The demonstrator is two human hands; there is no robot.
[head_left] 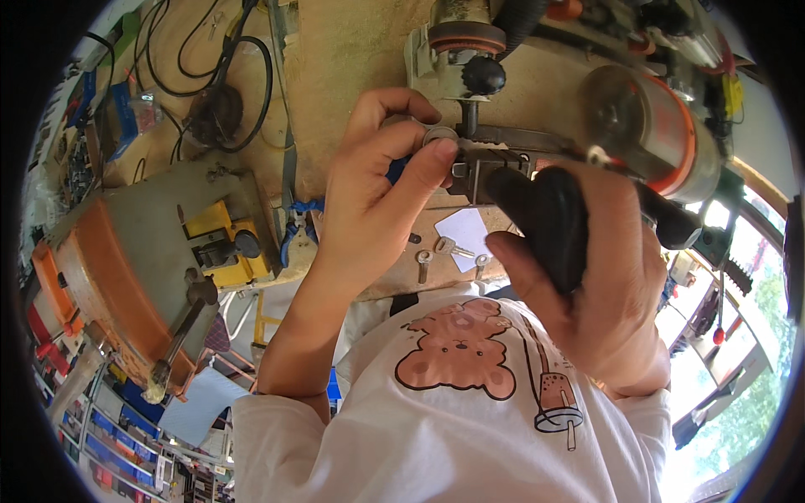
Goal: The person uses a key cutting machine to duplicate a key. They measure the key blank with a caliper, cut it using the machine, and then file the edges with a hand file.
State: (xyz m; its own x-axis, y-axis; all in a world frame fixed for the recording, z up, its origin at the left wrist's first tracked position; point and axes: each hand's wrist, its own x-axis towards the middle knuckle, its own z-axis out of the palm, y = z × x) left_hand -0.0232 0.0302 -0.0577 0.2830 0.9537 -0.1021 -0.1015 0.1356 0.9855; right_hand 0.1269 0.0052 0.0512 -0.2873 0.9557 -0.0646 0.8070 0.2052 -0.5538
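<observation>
My left hand [365, 189] is closed in a pinch on the round metal head of a key [439, 134]. The key's blade points right, at the clamp [486, 172] of a key-cutting machine, where its tip is hard to make out. My right hand [616, 268] is wrapped round a black clamp knob [560, 222] just right of the clamp; motion blurs it slightly. Nearer me on the bench lie a loose key [453, 247] on a white card [463, 225] and a key with a ring-shaped head [423, 267]. Another small key [481, 265] touches the card's lower edge.
Above the clamp stands a machine part with a black knob [485, 76]. A cylindrical motor [646, 126] with an orange band sits at the right. Blue-handled pliers [298, 230] lie left of my forearm, beside an orange and grey machine [126, 277]. Black cables [264, 92] curl at upper left.
</observation>
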